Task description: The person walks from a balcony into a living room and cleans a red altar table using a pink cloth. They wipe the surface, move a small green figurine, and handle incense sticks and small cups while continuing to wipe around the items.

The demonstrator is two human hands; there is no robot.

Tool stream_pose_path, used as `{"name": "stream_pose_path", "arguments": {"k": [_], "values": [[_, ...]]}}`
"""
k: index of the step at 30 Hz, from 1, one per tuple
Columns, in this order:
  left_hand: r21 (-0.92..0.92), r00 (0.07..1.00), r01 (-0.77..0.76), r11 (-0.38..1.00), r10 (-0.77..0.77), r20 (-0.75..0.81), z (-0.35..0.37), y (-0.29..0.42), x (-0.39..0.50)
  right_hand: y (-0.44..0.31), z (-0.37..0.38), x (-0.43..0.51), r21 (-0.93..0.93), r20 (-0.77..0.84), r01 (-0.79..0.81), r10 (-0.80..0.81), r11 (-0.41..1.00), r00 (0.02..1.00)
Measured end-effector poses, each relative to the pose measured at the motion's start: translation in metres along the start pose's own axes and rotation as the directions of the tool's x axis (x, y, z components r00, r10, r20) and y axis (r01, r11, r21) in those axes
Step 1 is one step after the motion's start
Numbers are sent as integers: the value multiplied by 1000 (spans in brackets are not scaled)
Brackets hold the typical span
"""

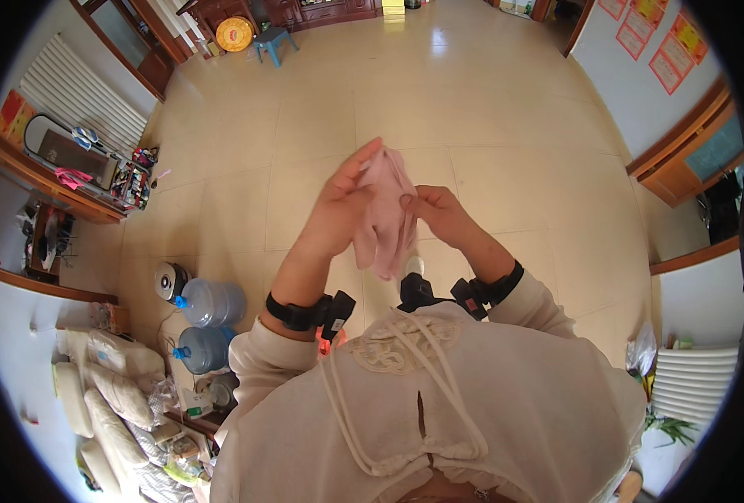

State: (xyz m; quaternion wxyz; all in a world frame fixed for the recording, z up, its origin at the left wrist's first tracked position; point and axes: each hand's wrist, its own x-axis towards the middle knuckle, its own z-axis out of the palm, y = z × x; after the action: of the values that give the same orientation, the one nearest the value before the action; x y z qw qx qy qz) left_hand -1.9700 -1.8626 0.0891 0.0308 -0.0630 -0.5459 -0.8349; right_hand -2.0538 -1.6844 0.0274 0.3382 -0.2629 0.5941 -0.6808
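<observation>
A piece of pink cloth [386, 214] hangs in loose folds between my two hands, in front of my chest and above the tiled floor. At its left side is my left hand [349, 198], fingers pointing up along the upper edge and thumb lying over the front. My right hand [432, 210] pinches the right edge of the cloth between thumb and fingers. The lower end dangles free in narrow strips or folds. What kind of garment or cloth it is, I cannot tell. Black straps with small boxes are on both my wrists.
Large plastic water bottles [213, 303] stand on the floor at the lower left, beside a cushioned sofa [117, 393]. A blue stool [274, 45] is at the far end. Left, a mirror [73, 154] stands near a rack of small items. A white radiator [696, 383] is at right.
</observation>
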Motion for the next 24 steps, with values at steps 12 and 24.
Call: {"name": "stream_pose_path", "arguments": {"k": [12, 24], "values": [[-257, 928, -105, 961, 2, -373, -153, 60, 202, -68, -164, 283, -215, -211, -8, -39, 977, 977], [-589, 928, 250, 769, -363, -79, -335, -86, 410, -95, -149, 528, 121, 347, -169, 117, 978, 930]]}}
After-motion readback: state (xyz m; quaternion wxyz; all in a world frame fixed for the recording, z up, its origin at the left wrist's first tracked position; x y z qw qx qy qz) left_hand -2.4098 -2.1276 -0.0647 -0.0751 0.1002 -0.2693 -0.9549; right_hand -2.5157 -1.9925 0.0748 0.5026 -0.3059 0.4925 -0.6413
